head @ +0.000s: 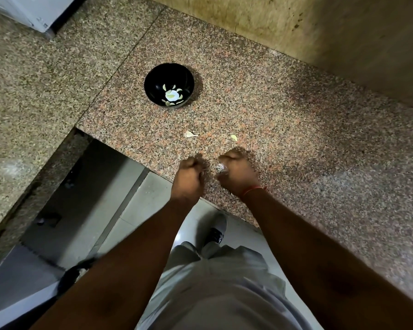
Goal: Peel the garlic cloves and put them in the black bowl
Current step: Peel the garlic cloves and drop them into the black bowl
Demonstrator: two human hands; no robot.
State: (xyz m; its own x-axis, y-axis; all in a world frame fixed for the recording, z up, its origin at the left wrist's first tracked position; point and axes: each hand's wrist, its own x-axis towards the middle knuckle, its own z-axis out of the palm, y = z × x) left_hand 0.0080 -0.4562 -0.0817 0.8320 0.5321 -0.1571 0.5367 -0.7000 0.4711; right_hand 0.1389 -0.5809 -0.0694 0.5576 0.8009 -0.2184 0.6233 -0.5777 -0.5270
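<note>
Both hands are hovering over the near edge of the granite counter (284, 120), a little apart. The right hand (237, 173) is curling its fingers round a white, papery garlic (221, 169), which is peeking out at the hand's 9 o'clock side. The left hand (188, 175) is balled up tight — whether anything is sitting pinched inside it I cannot tell, as the frame is blurred there. A red thread (252, 190) is circling the right wrist.

The bowl (169, 85) is standing at 11 o'clock from the hands, well apart, and is holding several pale cloves (172, 95). Two loose pale pieces are lying on the counter between bowl and hands — one (190, 134) at 12 o'clock of the left hand, the other (234, 137) at 12 o'clock of the right.
</note>
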